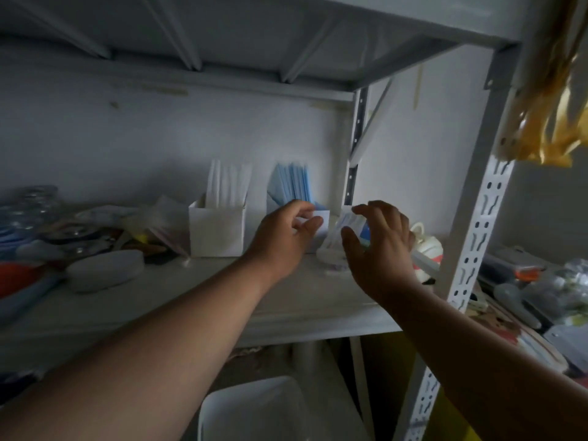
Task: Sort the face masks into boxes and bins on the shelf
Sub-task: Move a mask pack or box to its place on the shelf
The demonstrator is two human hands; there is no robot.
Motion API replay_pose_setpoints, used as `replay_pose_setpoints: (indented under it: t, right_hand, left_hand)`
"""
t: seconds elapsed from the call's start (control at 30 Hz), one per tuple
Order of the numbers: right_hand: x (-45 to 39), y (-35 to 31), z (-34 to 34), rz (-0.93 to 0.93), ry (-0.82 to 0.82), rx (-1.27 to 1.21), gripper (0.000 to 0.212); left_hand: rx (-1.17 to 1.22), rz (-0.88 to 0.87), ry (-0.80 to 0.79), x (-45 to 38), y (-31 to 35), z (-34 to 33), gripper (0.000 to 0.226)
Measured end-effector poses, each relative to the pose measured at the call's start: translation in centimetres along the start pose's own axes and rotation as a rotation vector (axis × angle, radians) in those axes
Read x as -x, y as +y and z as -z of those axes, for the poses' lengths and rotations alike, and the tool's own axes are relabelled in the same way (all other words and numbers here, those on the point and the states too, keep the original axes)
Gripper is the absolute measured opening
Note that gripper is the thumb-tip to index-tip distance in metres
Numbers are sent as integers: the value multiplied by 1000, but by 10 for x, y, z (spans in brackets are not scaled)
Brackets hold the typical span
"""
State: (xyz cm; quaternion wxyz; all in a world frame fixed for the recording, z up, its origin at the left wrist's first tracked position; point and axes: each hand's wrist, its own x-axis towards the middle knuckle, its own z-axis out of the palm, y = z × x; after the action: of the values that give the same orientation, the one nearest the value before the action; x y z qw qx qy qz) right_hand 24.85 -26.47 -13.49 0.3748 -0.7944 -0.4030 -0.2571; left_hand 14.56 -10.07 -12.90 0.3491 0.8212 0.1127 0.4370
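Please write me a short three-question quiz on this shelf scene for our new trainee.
1. True or false: the white box holds blue masks.
2. Which hand grips the rim of the box with the blue masks: A left hand, B right hand?
3. Fill in: both boxes stand on the ___.

Key: 1 false, its masks are white; 2 A; 3 shelf.
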Motion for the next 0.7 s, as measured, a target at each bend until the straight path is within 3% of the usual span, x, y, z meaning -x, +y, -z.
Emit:
replay_pose_setpoints:
  t: [0.17, 0.4, 0.5, 0.6, 0.7]
  right_hand:
    - [-4, -65, -27, 188, 98, -19, 43]
    - [-28, -128, -103, 197, -72, -317, 38]
    - [-39, -132, -133, 145, -156, -326, 44]
    - [-43, -126, -149, 131, -203, -356, 44]
    - [-45, -120, -153, 130, -192, -368, 38]
  left_hand:
    - [-36, -60, 255, 6, -27, 66, 13]
    - [-274, -31, 520, 6, -79, 131, 22]
    - [-337, 57, 538, 7, -97, 136, 28]
    - [-297, 159, 450, 7, -104, 138, 34]
    - [-294, 141, 404, 6, -104, 137, 33]
